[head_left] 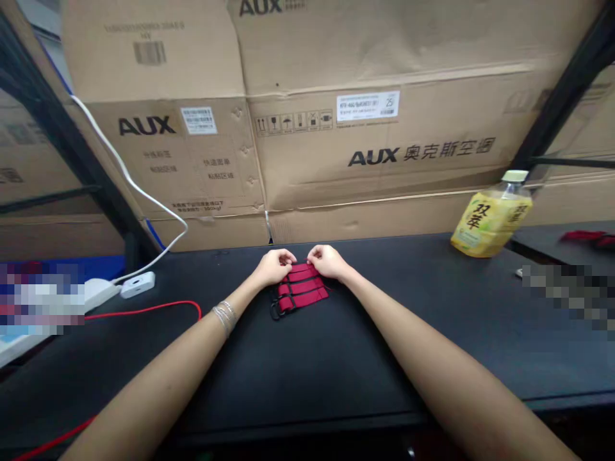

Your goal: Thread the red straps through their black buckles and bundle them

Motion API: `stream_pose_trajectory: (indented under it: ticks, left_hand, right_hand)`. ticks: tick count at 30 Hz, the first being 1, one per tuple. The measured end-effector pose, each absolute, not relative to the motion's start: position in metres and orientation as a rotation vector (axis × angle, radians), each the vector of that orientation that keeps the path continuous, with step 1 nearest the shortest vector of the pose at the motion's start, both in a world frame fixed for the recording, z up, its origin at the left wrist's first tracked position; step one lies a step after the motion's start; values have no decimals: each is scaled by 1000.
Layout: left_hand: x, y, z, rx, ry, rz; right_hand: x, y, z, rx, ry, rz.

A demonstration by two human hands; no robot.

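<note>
The red cloth [307, 298] lay on the table [298, 371] at twelve o'clock; the left hand [275, 266] pinched its eleven-o'clock edge, the right hand [327, 261] its one-o'clock edge; probably light, floppy and sturdy, it seemed best gripped by edges, clear of the seven-o'clock clip [275, 312].

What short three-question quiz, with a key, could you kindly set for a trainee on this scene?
1. Which arm wears the bracelet? A: right; B: left; C: both.
2. True or false: the bottle stands to the right of the red cloth.
3. Fill the gap: the left hand and right hand are at the cloth's ____ edge (near or far, as the person sits).

Key: 1. B; 2. True; 3. far.
</note>
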State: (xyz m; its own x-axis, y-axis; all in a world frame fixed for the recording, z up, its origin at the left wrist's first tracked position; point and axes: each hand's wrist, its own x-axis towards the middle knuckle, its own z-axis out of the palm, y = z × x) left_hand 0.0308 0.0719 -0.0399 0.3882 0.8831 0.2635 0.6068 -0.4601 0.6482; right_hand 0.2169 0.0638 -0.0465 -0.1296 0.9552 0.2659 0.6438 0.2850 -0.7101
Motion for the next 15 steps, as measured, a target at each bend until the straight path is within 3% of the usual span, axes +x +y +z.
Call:
stream_pose_trajectory:
  ticks: [8, 15]
  left_hand:
    - [32, 72, -41, 2188, 1295, 823]
    - [31, 71, -41, 2209, 1288, 839]
  right_hand:
    - [222, 65, -50, -1400, -1804, 632]
    - [233, 57, -42, -1488, -1925, 404]
